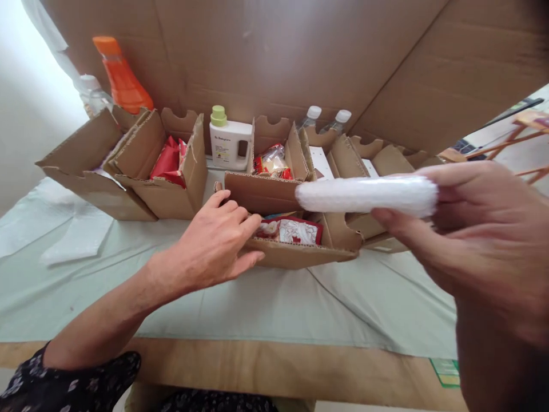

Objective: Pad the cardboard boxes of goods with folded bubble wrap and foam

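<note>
My right hand (484, 252) pinches a white, tube-like roll of bubble wrap (364, 194) between thumb and fingers, raised above the right part of the front cardboard box. Whether anything is inside the wrap is hidden. At that box's left end, my left hand (218, 237) bends its fingers over the edge, with the thumb by the front wall. The open-topped cardboard box (300, 256) lies in front of the row of boxes. Inside it are a dark red printed packet (295, 230) and something bluish, partly covered.
Behind stand more cardboard boxes, one with red packets (167, 160), another with a clear and red food packet (274, 162). A white detergent bottle (229, 140), an orange bottle (124, 80) and clear bottles are along the back. Bubble wrap sheets (77, 234) lie left on the green cloth (240, 309).
</note>
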`<act>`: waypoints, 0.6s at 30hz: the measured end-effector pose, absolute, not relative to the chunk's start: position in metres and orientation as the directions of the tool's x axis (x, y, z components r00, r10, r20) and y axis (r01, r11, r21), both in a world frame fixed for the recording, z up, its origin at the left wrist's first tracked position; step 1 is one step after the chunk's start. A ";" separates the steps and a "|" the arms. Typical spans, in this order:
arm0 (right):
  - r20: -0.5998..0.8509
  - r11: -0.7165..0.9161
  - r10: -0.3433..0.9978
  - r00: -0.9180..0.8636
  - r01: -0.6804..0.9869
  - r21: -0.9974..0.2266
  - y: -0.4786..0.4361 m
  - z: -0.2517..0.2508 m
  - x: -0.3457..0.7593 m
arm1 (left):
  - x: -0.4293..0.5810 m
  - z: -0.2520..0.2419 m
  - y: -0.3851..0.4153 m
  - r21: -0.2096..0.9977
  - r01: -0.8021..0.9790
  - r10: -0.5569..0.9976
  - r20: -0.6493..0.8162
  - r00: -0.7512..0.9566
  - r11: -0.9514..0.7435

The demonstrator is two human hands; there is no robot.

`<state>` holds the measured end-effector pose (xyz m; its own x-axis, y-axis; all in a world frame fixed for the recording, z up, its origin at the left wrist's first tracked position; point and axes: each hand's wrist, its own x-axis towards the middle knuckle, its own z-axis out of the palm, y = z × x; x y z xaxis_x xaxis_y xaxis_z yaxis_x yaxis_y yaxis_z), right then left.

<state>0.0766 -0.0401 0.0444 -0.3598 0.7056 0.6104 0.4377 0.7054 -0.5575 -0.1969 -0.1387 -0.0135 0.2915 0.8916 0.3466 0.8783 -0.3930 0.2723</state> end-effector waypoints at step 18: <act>-0.216 0.698 0.716 -0.663 0.676 0.236 0.013 0.024 -0.020 | -0.194 -0.014 -0.139 0.111 0.899 0.831 0.443 0.336 -0.423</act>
<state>-0.0201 0.0128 0.0240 -0.6634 0.7164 -0.2162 0.6765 0.6977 0.2360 -0.1943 -0.1390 -0.0140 0.3361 0.8310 0.4433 0.8992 -0.4232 0.1114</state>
